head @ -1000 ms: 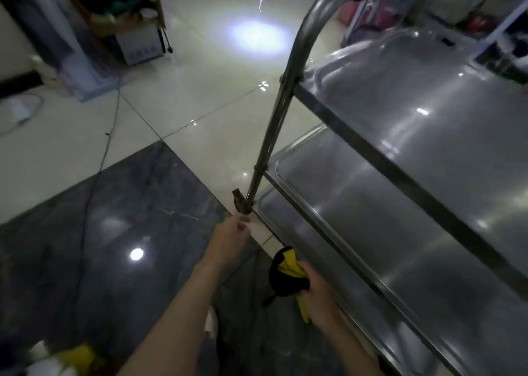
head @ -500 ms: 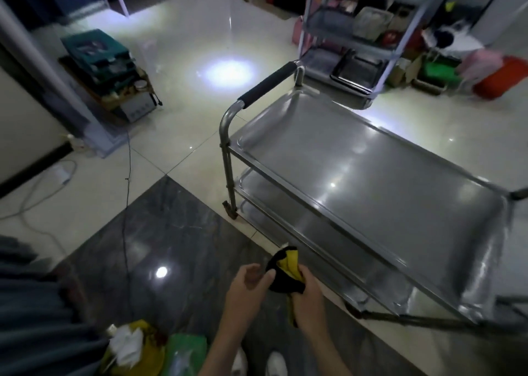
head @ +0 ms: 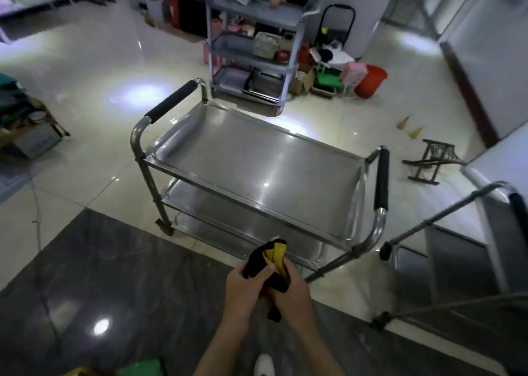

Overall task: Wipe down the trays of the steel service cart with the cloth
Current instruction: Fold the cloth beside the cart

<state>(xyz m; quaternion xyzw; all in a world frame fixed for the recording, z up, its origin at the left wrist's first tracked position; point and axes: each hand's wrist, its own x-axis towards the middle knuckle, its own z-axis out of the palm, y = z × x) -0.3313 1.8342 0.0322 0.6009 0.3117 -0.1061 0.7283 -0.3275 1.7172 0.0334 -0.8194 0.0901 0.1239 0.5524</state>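
In front of the cart's near edge, both hands met on the cloth (head: pixel 271 264). Left hand (head: pixel 245 285) gripped the black part from the left, thumb over the top. Right hand (head: pixel 291 294) had fingers curled round the lower bunch, a dark tail hanging below it. Cloth was black with a yellow fold sticking up, held in the air, not touching the cart.

Steel service cart (head: pixel 257 173) stood just beyond the hands on pale tile. Top tray (head: pixel 285 161) was bare and shiny. Middle tray (head: pixel 197 198) and bottom tray (head: pixel 217 230) showed only along their near-left edges under the top one. Black-padded handles on both ends: left handle (head: pixel 171 101), right handle (head: pixel 382 178).

A white shoe (head: pixel 264 365) was below the hands on the dark marble floor (head: pixel 114 275). Second steel cart (head: pixel 471 233) was partly in frame at right. Grey shelf cart (head: pixel 254 47) with trays stood behind, red bucket (head: pixel 371 81) to its right, small folding stool (head: pixel 433 160) further right.
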